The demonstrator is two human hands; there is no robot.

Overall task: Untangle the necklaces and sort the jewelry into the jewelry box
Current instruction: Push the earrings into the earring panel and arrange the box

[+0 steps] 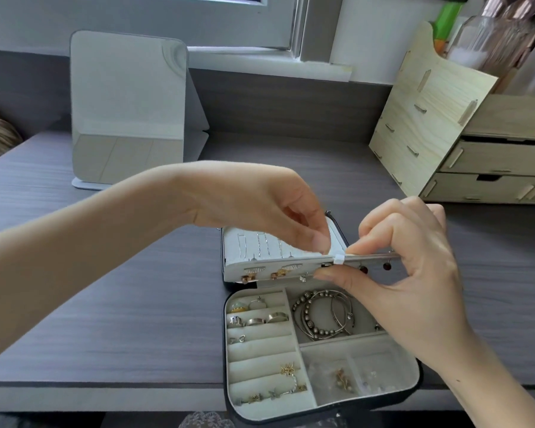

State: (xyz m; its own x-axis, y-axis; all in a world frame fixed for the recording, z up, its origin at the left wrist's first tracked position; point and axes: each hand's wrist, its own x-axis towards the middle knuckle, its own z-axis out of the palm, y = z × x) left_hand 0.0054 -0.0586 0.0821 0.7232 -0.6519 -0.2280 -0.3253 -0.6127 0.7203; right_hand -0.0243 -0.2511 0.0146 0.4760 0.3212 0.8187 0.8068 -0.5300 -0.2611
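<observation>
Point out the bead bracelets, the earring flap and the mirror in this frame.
bead bracelets [305, 315]: head view, on the beaded strand at the left side.
earring flap [291, 273]: head view, on the bare front face between earrings.
mirror [127, 106]: head view, on the middle of the glass.

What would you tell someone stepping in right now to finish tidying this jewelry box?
Left hand: its grip pinches the earring panel near the white tab.
Right hand: pinches the same panel beside the tab.
Jewelry box: open on the desk.
Done: rings in the rolls, bracelets in the upper compartment, thin chains hanging in the lid, earrings on the panel.
Left: probably fasten the panel, then close the box.
</observation>
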